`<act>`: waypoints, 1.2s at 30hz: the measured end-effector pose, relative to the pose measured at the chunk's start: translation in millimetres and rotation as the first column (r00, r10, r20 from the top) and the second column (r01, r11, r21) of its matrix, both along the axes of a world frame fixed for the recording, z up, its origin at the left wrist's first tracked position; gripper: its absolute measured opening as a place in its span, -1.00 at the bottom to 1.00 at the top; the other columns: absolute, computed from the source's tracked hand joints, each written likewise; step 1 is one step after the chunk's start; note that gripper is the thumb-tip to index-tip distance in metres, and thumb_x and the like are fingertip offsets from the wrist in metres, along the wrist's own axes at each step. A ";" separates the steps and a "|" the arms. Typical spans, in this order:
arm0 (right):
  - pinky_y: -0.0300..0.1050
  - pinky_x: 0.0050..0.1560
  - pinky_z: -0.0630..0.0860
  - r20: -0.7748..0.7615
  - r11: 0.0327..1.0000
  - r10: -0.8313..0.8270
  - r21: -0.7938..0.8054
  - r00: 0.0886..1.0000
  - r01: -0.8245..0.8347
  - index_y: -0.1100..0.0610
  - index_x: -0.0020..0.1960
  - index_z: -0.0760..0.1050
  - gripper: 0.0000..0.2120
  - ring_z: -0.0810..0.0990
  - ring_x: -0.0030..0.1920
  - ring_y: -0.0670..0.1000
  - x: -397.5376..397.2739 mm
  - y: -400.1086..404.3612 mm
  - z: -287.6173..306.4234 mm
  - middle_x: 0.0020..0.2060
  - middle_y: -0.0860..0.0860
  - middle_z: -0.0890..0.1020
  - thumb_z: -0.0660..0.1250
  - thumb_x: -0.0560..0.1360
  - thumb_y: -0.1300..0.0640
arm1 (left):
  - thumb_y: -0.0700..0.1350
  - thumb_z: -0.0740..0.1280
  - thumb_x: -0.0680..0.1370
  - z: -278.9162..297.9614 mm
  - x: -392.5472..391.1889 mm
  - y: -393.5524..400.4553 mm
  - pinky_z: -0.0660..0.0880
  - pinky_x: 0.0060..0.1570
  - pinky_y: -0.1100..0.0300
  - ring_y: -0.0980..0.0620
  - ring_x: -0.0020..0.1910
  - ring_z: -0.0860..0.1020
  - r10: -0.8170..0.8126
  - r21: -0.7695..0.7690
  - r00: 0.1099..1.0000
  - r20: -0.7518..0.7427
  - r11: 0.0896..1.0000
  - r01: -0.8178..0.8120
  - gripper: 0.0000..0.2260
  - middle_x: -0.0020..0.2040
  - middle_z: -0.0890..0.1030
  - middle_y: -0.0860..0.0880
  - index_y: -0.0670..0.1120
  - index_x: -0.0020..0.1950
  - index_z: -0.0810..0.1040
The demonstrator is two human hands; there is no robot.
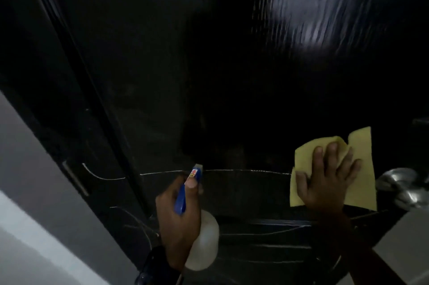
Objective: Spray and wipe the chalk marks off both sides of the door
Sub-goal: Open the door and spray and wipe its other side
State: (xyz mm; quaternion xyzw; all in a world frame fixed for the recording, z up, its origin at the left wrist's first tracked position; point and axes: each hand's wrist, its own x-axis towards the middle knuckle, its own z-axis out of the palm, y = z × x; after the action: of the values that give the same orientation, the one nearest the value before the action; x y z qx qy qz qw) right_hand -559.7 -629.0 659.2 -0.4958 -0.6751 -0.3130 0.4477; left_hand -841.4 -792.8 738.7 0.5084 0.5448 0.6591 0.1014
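Note:
A dark, glossy door (209,75) fills most of the view. A thin white chalk line (243,171) runs across it at hand height, and more chalk lines (267,233) lie below. My left hand (178,222) grips a spray bottle (204,243) with a white body and blue trigger head, its nozzle pointing at the door. My right hand (327,180) presses a yellow cloth (362,157) flat against the door with spread fingers, at the right end of the chalk line.
A round metal door knob (399,184) sticks out just right of the cloth. The dark door frame (76,103) with a metal strike plate (75,179) stands at the left, with a curved chalk mark (99,175) on it. A light grey wall (34,215) lies beyond.

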 end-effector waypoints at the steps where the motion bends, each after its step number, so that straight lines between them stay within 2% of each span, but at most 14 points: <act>1: 0.39 0.51 -0.15 -0.018 1.000 -0.005 0.019 1.000 0.006 0.01 0.65 -0.10 -0.29 -0.16 0.61 0.23 -2.9 1.0 -2.3 0.64 0.01 -0.11 0.04 0.63 -0.23 | 0.42 0.01 0.60 -9.2 -3.8 5.7 0.34 -0.45 0.38 0.09 -0.47 0.50 -0.018 0.004 1.000 -0.006 1.000 0.018 -0.38 -0.36 0.57 -0.03 -0.04 -0.25 0.55; 3: 0.39 0.51 -0.14 -0.044 0.999 -0.007 0.050 0.999 0.009 0.00 0.65 -0.10 -0.30 -0.16 0.61 0.23 -3.7 4.4 -5.0 0.64 -0.01 -0.11 0.03 0.63 -0.22 | 0.44 0.00 0.59 -27.9 -6.3 14.1 0.40 -0.39 0.39 0.09 -0.40 0.57 -0.046 0.042 0.999 0.003 0.998 0.046 -0.38 -0.29 0.62 -0.01 -0.01 -0.19 0.60; 5: 0.41 0.50 -0.10 -0.057 0.997 -0.015 0.079 0.998 0.020 0.02 0.65 -0.07 -0.31 -0.15 0.61 0.22 -4.5 6.5 -8.2 0.64 -0.01 -0.10 0.03 0.62 -0.20 | 0.47 -0.02 0.56 -44.1 -7.5 18.6 0.42 -0.32 0.45 0.12 -0.33 0.60 -0.071 0.065 0.997 0.022 0.995 0.070 -0.33 -0.25 0.64 0.03 -0.02 -0.20 0.61; 10: 0.40 0.52 -0.09 -0.093 0.989 -0.027 0.146 0.995 0.040 0.07 0.64 0.01 -0.35 -0.09 0.60 0.23 -6.9 8.7 -21.4 0.63 0.02 -0.04 0.02 0.64 -0.16 | 0.60 -0.05 0.44 -74.2 -22.5 32.9 0.45 -0.23 0.44 0.11 -0.25 0.63 -0.121 0.033 0.992 0.042 0.992 0.120 -0.18 -0.29 0.65 0.05 -0.09 -0.22 0.63; 15: 0.34 0.54 -0.13 -0.133 0.987 -0.005 0.156 0.991 0.026 0.00 0.65 -0.04 -0.36 -0.11 0.62 0.22 -7.4 7.4 -35.6 0.63 0.04 -0.01 0.03 0.63 -0.14 | 0.58 -0.05 0.32 -81.9 -28.1 42.1 0.40 -0.28 0.51 0.21 -0.22 0.62 -0.173 0.005 0.976 0.133 0.985 0.174 -0.19 -0.27 0.67 0.08 -0.08 -0.24 0.64; 20: 0.36 0.54 -0.12 -0.200 0.992 -0.037 0.115 0.979 0.061 0.10 0.63 0.02 -0.35 -0.13 0.62 0.21 -12.3 3.9 -75.0 0.63 0.10 0.01 0.00 0.62 -0.14 | 0.60 -0.12 0.29 -87.9 -34.8 48.5 0.39 -0.19 0.29 0.20 -0.22 0.61 -0.223 0.052 0.974 0.048 0.974 0.220 -0.15 -0.29 0.67 0.04 -0.09 -0.29 0.63; 23: 0.35 0.54 -0.13 -0.239 0.992 -0.021 0.118 0.971 0.050 0.07 0.64 0.02 -0.36 -0.15 0.63 0.17 -18.6 1.4 -93.0 0.64 0.05 0.00 0.00 0.62 -0.14 | 0.64 -0.18 0.31 -92.9 -34.6 49.2 0.40 -0.19 0.26 0.21 -0.25 0.62 -0.247 0.061 0.969 0.000 0.967 0.247 -0.10 -0.30 0.68 0.02 -0.03 -0.24 0.67; 26: 0.29 0.55 -0.16 -0.230 0.991 -0.004 0.131 0.973 0.035 0.03 0.64 0.00 -0.37 -0.18 0.63 0.11 -20.0 1.5 -95.1 0.64 -0.01 -0.03 -0.02 0.63 -0.16 | 0.59 -0.19 0.27 -98.7 -34.4 52.8 0.41 -0.20 0.23 0.19 -0.30 0.61 -0.231 0.070 0.969 -0.087 0.969 0.237 -0.09 -0.32 0.68 0.01 -0.09 -0.25 0.66; 29: 0.22 0.56 -0.20 -0.209 0.989 -0.012 0.142 0.978 0.043 0.00 0.65 -0.02 -0.37 -0.21 0.62 0.07 -19.0 1.7 -98.4 0.64 -0.05 -0.07 -0.04 0.64 -0.17 | 0.65 -0.23 0.28 -106.7 -37.2 60.5 0.50 -0.06 0.12 0.10 -0.27 0.65 -0.256 0.134 0.961 -0.106 0.954 0.269 0.02 -0.33 0.68 -0.02 -0.13 -0.16 0.70; 33: 0.20 0.56 -0.20 -0.199 0.983 -0.057 0.158 0.978 0.089 -0.06 0.65 -0.09 -0.37 -0.22 0.62 0.05 -19.7 5.8 -102.7 0.64 -0.09 -0.11 -0.08 0.63 -0.21 | 0.63 -0.21 0.30 -115.2 -39.6 64.0 0.54 0.13 -0.07 0.00 -0.22 0.68 -0.251 0.199 0.958 -0.141 0.940 0.276 -0.01 -0.37 0.67 -0.04 -0.13 -0.17 0.69; 36: 0.21 0.56 -0.18 -0.196 0.980 -0.060 0.175 0.979 0.096 -0.08 0.65 -0.09 -0.36 -0.22 0.62 0.04 -21.6 8.5 -107.5 0.64 -0.10 -0.11 -0.10 0.63 -0.25 | 0.61 -0.18 0.40 -120.7 -41.1 58.8 0.55 0.15 -0.11 -0.05 -0.21 0.70 -0.227 0.235 0.960 -0.162 0.936 0.261 -0.04 -0.38 0.68 -0.06 -0.14 -0.18 0.69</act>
State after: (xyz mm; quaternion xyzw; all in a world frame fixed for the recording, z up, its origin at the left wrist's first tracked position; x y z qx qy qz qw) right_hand -581.3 -620.5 551.8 -0.5061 -0.5775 -0.3426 0.5412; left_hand -882.5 -734.0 618.0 0.6233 0.3939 0.6707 0.0802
